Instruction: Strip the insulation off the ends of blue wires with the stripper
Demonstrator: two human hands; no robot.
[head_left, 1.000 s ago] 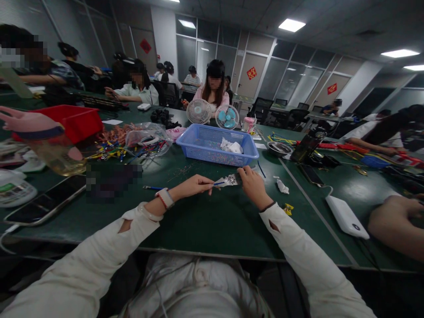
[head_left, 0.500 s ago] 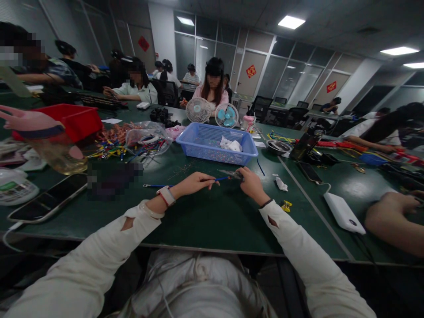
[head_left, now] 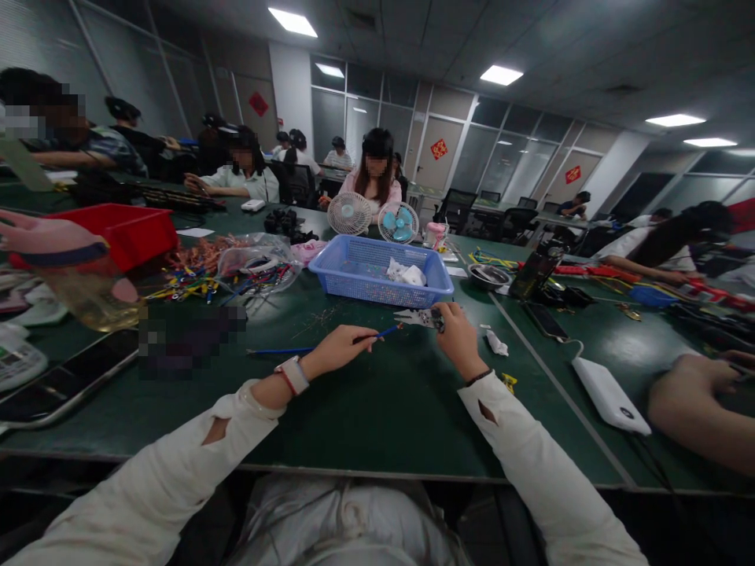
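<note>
My left hand (head_left: 338, 350) pinches a blue wire (head_left: 281, 351) that runs leftward across the table beneath it. The wire's short end sticks out to the right of my fingers, with a bare copper tip. My right hand (head_left: 458, 339) grips a pair of wire strippers (head_left: 420, 317), their flat metal jaws pointing left. A small gap separates the jaws from the copper tip. The handles are mostly hidden in my fist. Thin scraps of wire (head_left: 322, 321) lie on the table beyond my left hand.
A blue plastic basket (head_left: 377, 292) with white crumpled paper stands ahead. Bundled wires (head_left: 200, 263), a red bin (head_left: 127, 236), a bottle (head_left: 97, 291) and a phone (head_left: 71, 377) are to my left. A white power bank (head_left: 610, 397) and a co-worker's arm (head_left: 699, 405) are at right.
The strippers have moved off the wire's end to the right, and the bare copper tip now shows. My left hand has shifted slightly left with the wire. The view has tilted up.
</note>
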